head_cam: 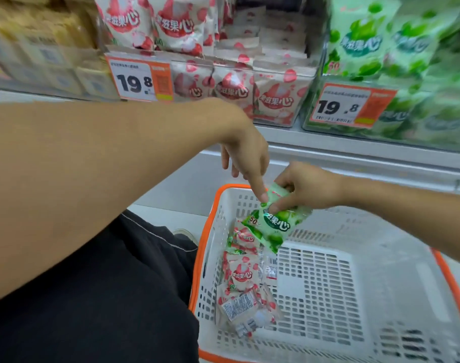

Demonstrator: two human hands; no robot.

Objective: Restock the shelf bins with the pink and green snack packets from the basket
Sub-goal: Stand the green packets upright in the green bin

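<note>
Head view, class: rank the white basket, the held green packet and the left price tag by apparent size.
1. White basket.
2. Left price tag and held green packet: alike, and at different distances from the camera, so unranked.
</note>
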